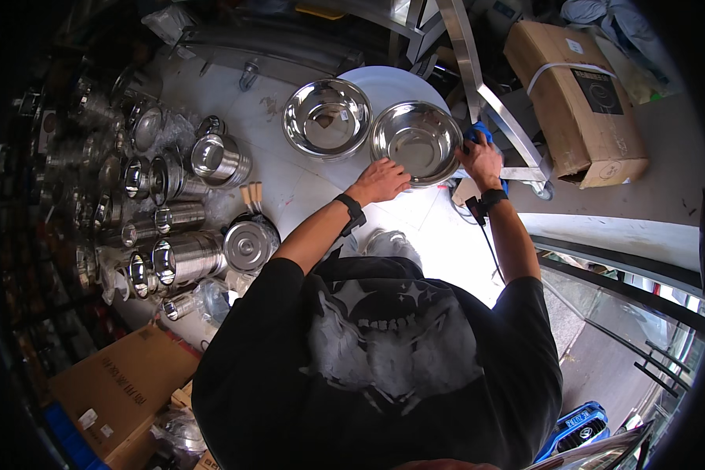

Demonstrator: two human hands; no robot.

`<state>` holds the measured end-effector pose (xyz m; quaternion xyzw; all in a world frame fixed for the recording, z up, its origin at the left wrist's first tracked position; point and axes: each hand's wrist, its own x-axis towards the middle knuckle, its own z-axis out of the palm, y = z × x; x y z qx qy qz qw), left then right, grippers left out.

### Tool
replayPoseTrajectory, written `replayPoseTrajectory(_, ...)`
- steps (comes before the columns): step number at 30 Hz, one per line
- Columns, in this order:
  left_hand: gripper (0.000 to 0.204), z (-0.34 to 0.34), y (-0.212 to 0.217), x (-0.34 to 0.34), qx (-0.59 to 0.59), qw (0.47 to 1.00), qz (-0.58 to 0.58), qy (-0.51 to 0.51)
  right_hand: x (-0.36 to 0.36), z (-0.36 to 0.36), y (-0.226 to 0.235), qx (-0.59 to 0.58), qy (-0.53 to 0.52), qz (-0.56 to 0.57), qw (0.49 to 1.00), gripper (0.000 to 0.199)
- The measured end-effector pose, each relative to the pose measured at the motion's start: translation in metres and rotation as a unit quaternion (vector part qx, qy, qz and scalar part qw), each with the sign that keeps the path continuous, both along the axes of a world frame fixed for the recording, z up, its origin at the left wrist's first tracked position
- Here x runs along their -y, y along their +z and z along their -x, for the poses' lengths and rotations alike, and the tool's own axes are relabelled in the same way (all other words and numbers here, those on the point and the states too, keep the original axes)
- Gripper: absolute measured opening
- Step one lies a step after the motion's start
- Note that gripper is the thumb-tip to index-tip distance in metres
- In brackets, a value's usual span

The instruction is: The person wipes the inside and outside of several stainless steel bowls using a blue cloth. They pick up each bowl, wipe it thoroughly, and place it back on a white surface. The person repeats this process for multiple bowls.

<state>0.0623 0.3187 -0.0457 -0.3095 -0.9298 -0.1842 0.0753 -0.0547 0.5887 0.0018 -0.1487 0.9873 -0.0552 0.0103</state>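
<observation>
Two shiny steel bowls lie on the pale floor in front of me. My left hand (pixel 381 180) rests flat against the near left rim of the right bowl (pixel 415 142), fingers spread. My right hand (pixel 480 159) is at that bowl's right rim, closed around a blue cloth (pixel 478 133). The left bowl (pixel 327 118) sits apart, untouched, partly over a round white disc (pixel 392 84). Both wrists wear black bands.
Many steel pots, lidded tins and canisters (pixel 172 235) crowd the left. A strapped cardboard box (pixel 576 98) lies at the right, behind a metal frame leg (pixel 478 78). Another carton (pixel 117 392) sits lower left. A black cable (pixel 486 235) runs by my right arm.
</observation>
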Motion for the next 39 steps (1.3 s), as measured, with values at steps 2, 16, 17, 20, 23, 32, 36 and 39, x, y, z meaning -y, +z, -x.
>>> replayPoseTrajectory(2,0.018,0.001,-0.002,-0.001,0.004,1.0,0.001,-0.002,-0.002,0.0,-0.005,0.001,-0.003,0.003,1.0,0.04)
replayPoseTrajectory(16,0.021,0.003,-0.013,0.003,0.039,0.999,0.001,-0.005,0.001,-0.003,-0.012,0.043,-0.037,0.018,0.998,0.043)
replayPoseTrajectory(17,0.022,0.003,-0.012,0.003,0.043,0.999,-0.004,-0.005,0.0,-0.004,-0.012,0.046,-0.041,0.024,0.998,0.043)
replayPoseTrajectory(20,0.023,0.001,-0.01,0.005,0.038,0.999,-0.013,-0.003,0.0,-0.005,-0.015,0.052,-0.056,0.034,0.996,0.044)
replayPoseTrajectory(23,0.022,0.0,-0.012,0.007,0.03,0.998,-0.052,0.004,0.0,-0.007,-0.016,0.062,-0.076,0.049,0.994,0.045)
replayPoseTrajectory(32,0.044,-0.014,-0.012,0.016,0.047,0.999,0.0,0.002,0.001,-0.012,-0.026,0.089,-0.151,0.082,0.981,0.058)
replayPoseTrajectory(36,0.046,-0.024,-0.007,0.023,0.033,0.999,-0.017,0.018,0.003,-0.015,-0.029,0.107,-0.186,0.093,0.972,0.065)
replayPoseTrajectory(39,0.043,-0.035,-0.003,0.03,0.022,0.998,-0.047,0.04,0.001,-0.019,-0.031,0.122,-0.203,0.124,0.964,0.074)
